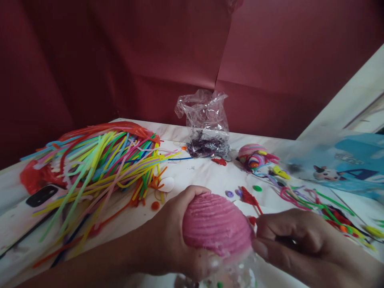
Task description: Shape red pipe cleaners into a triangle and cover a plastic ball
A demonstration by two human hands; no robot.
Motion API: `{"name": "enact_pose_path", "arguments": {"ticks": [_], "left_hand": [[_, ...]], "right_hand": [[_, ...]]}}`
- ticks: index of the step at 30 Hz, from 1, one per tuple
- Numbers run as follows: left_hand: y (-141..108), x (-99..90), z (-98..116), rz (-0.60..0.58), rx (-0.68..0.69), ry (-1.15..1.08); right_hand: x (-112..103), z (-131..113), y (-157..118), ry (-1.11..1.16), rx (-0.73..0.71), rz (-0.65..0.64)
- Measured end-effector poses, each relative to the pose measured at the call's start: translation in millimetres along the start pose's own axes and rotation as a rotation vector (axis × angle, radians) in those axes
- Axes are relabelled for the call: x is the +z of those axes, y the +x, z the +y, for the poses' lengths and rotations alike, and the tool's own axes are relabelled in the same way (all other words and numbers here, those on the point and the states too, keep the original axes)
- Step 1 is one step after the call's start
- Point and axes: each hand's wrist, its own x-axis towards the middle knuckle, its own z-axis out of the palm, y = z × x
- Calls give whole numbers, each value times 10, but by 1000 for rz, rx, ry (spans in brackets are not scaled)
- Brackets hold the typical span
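Note:
A pink ridged dome (217, 226) sits on top of a see-through container (237, 274) at the bottom centre, with small coloured bits showing in the container. My left hand (180, 236) is wrapped round the dome's left side and front. At the dome's right edge, my right hand (295, 244) is closed with thumb and forefinger pinched together; what it holds, if anything, is hidden. Behind my right hand lie a red piece (249, 197) and small purple pieces (229, 194).
Colourful pipe cleaners (105, 160) pile up at the left beside a phone (42, 196). A clear bag (207, 124) stands at the back. A striped ball (253, 154), craft strands (318, 204) and a blue bag (348, 160) lie at the right.

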Motion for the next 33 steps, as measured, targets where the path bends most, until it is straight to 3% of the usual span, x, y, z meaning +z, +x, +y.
{"name": "enact_pose_path", "arguments": {"ticks": [7, 12, 19, 24, 28, 33], "left_hand": [[-6, -14, -41, -21, -12, 56], [-26, -26, -62, 37, 82, 160], [-23, -51, -57, 26, 159, 160], [-2, -54, -57, 19, 202, 159], [-7, -81, -98, -9, 239, 136], [-21, -96, -91, -57, 124, 88]], "right_hand": [[-85, -32, 40, 83, 54, -114], [-111, -105, 94, 240, 53, -153], [-108, -44, 102, 305, -8, -94], [-117, -117, 108, 242, -120, 45], [-79, -143, 125, 393, -134, 34], [-22, -122, 152, 512, -135, 12]]}}
